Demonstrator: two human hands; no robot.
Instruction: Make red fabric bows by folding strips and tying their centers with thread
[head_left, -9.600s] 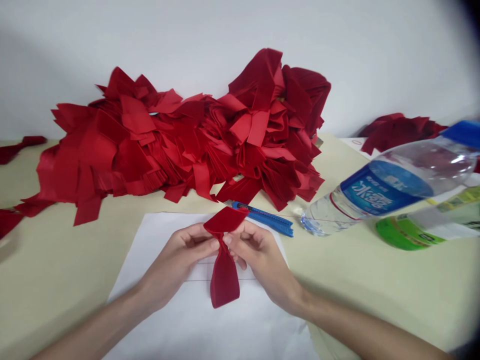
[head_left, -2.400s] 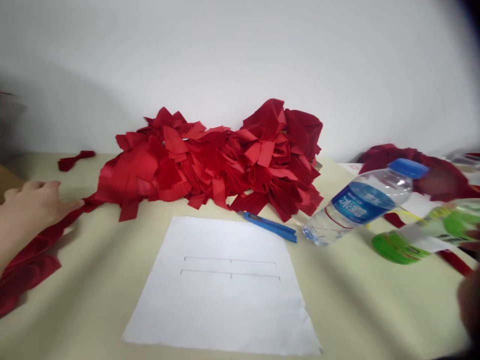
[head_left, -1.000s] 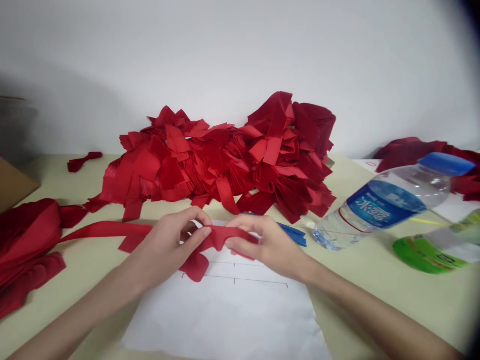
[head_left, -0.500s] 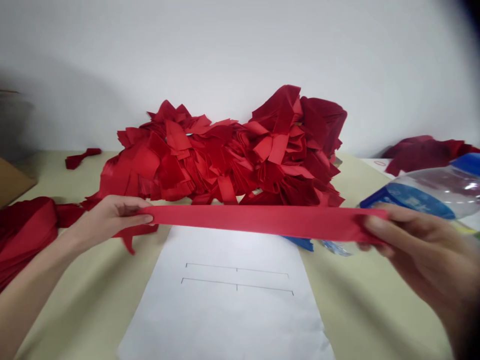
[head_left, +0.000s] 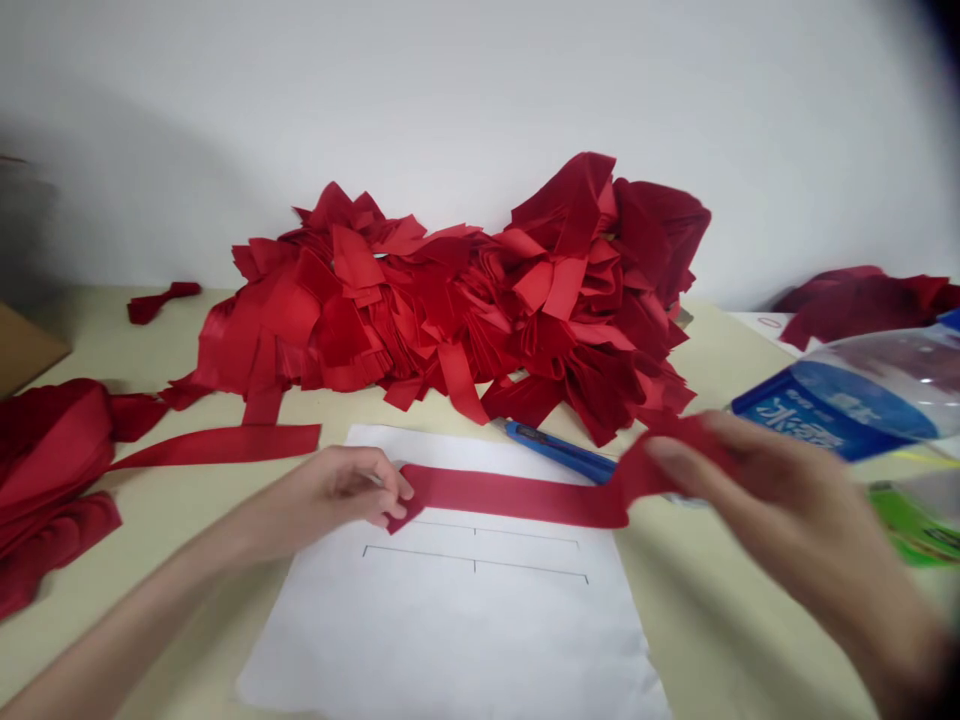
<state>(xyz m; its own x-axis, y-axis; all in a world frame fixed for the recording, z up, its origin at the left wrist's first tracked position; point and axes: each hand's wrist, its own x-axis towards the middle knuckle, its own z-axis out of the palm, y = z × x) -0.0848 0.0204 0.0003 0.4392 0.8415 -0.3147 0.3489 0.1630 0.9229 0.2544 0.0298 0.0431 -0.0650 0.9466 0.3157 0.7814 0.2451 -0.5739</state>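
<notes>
A red ribbon strip (head_left: 517, 495) stretches between my two hands over the upper part of a white paper sheet (head_left: 457, 640). My left hand (head_left: 367, 485) is closed on its left end, which is folded at the fingertips. Closed on the other end is my right hand (head_left: 772, 480), slightly blurred, with that part of the ribbon bent upward off the sheet. Two ruled lines with end and middle ticks are drawn on the paper; the ribbon lies along the upper one and partly hides it.
A large heap of red strips (head_left: 450, 310) stands against the wall. A blue pen-like tool (head_left: 559, 452) lies behind the ribbon. To the right are a clear bottle with a blue label (head_left: 832, 405) and a green packet (head_left: 915, 525). More red ribbon (head_left: 52, 450) lies at left.
The ribbon, held taut and raised before, has come down over the paper. My left hand moved right and toward me; the ribbon's right part now bends near my right hand.
</notes>
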